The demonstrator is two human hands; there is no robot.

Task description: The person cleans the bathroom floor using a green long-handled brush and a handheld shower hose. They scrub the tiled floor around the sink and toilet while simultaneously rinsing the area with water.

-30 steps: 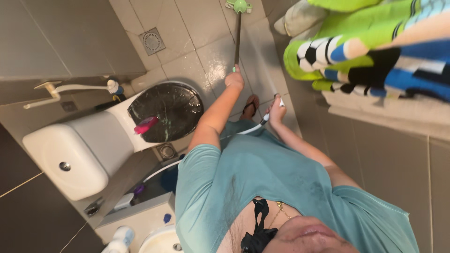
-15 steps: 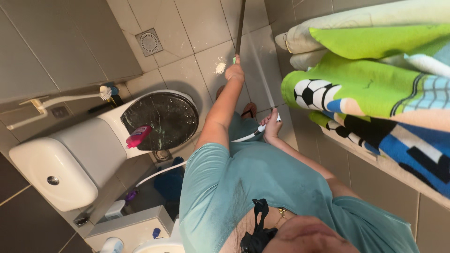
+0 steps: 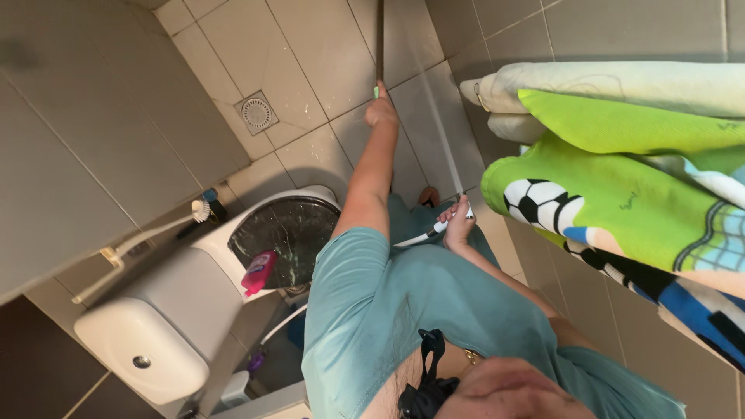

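The left hand [image 3: 381,111] is stretched far out in front of the body, the arm almost straight from the shoulder, and its fingers are closed in a fist around the lower end of a long dark pole [image 3: 379,39] with a small green tip showing at the grip. The pole runs straight away from the hand over the tiled floor [image 3: 310,46] and leaves the picture at the top edge, so its head cannot be seen. The right hand [image 3: 456,221] is held much closer to the body, elbow bent, the forearm angled up from the lower right; its fingers are wrapped around a white spray nozzle [image 3: 446,223] on a white hose [image 3: 410,240], which trails back across the teal shirt. A thin stream of water [image 3: 442,147] runs from the nozzle out along the floor beside the base of the right wall. Left of the outstretched arm stands a white toilet [image 3: 167,310] with its dark lid [image 3: 285,233] shut and a pink bottle [image 3: 258,272] lying on the lid's near edge. A toilet brush [image 3: 200,209] leans by the wall behind the toilet, and a round floor drain [image 3: 257,113] sits in the tiles well apart from the left hand. On the right, a bright green towel [image 3: 621,194] with a football print hangs over paler folded towels [image 3: 605,81].
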